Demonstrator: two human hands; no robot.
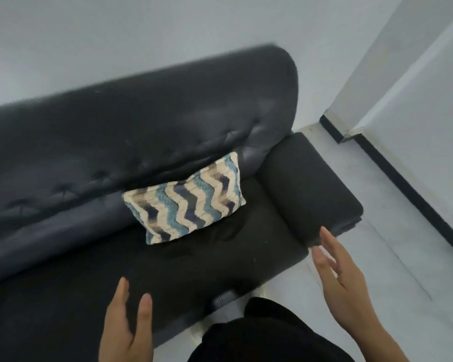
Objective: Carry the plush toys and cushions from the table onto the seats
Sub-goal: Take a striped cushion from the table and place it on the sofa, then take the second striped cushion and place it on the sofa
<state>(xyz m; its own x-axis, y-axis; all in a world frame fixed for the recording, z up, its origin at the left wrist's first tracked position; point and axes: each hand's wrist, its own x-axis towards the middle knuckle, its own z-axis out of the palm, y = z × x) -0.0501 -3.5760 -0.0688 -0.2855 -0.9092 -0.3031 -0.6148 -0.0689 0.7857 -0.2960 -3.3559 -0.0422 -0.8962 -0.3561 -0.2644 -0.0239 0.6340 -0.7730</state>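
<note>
Neither grip is holding anything: the left hand (126, 327) and right hand (348, 283) are hovering with fingers spread at the bottom of the frame. The zigzag cushion (186, 202) is lying at centre on the dark sofa (89, 257), leaning on the backrest beside the armrest (306, 189). This placement looks done; next probably calls for turning toward the worktop, out of view.

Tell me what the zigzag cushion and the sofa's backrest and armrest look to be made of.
Zigzag cushion: seemingly woven or knitted fabric, matte, with a ribbed texture in its cream, teal and navy bands. Backrest: smooth, button-tufted upholstery with a soft sheen, perhaps velvet or faux leather; blur leaves it open. Armrest: darker, matte, coarse-looking cloth.
</note>
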